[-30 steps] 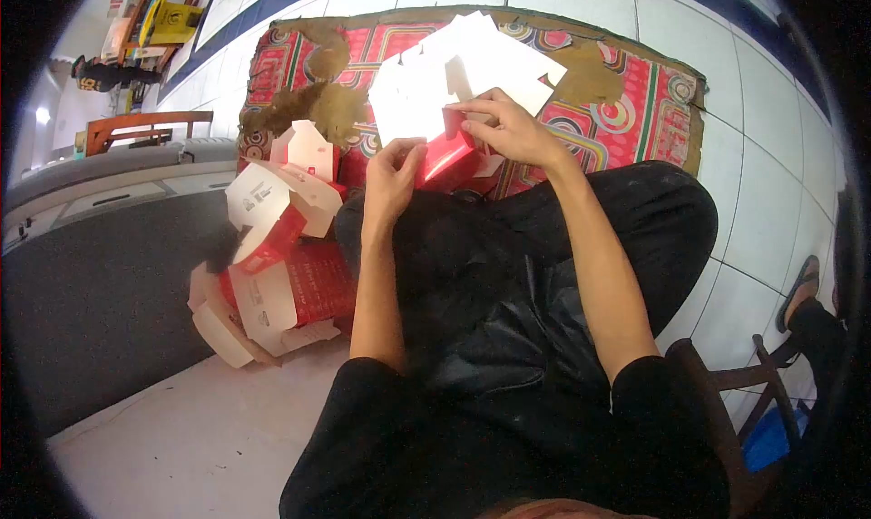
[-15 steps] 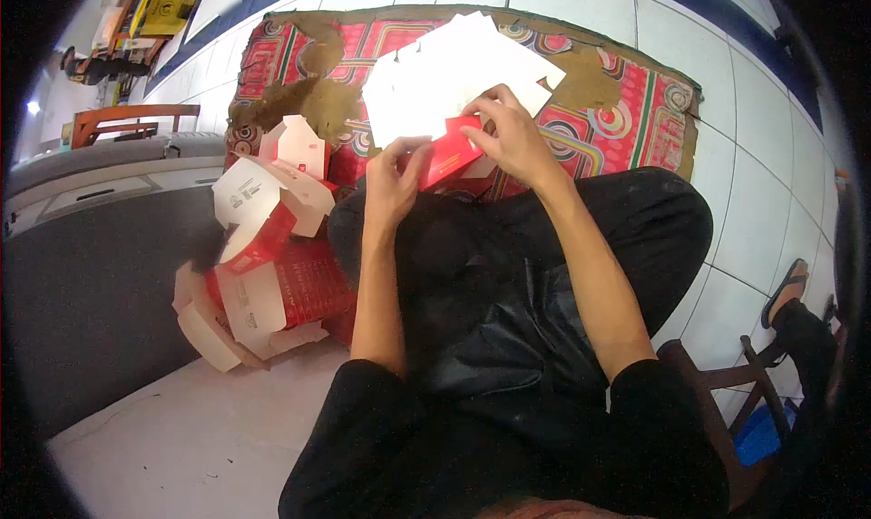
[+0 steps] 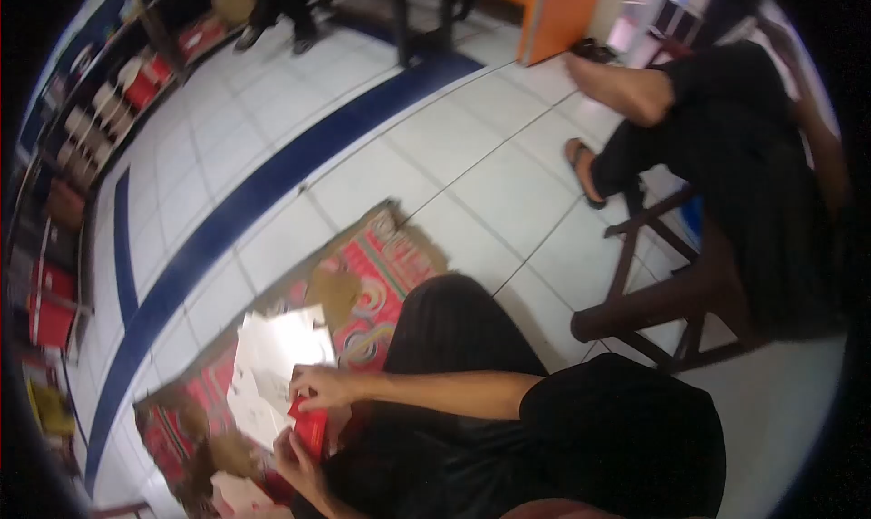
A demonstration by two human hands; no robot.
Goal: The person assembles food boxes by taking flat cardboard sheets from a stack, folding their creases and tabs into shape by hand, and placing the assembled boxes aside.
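A red carton piece (image 3: pixel 311 430) is held between my two hands, close to my crossed legs. My left hand (image 3: pixel 298 462) grips its lower end with the fingers closed. At its upper end, my right hand (image 3: pixel 319 388) pinches the edge. Just beyond the hands, flat white cardboard sheets (image 3: pixel 272 348) lie in a loose stack on a worn red patterned mat (image 3: pixel 369 288). Part of a folded carton (image 3: pixel 238 492) shows at the bottom left, cut off by the view. The fingertips are small and slightly blurred.
On the right, a person in dark trousers (image 3: pixel 717 147) sits on a brown wooden stool (image 3: pixel 653 315), a sandaled foot (image 3: pixel 585 174) on the tiles. A dark blue stripe (image 3: pixel 272 179) crosses the floor. Shelves with red and white boxes (image 3: pixel 136 88) line the left; another person's legs (image 3: pixel 281 15) stand far off.
My view has swung right and up, bringing the seated person and shelves into sight. Both hands still hold the red carton piece; most of the folded cartons have left the view.
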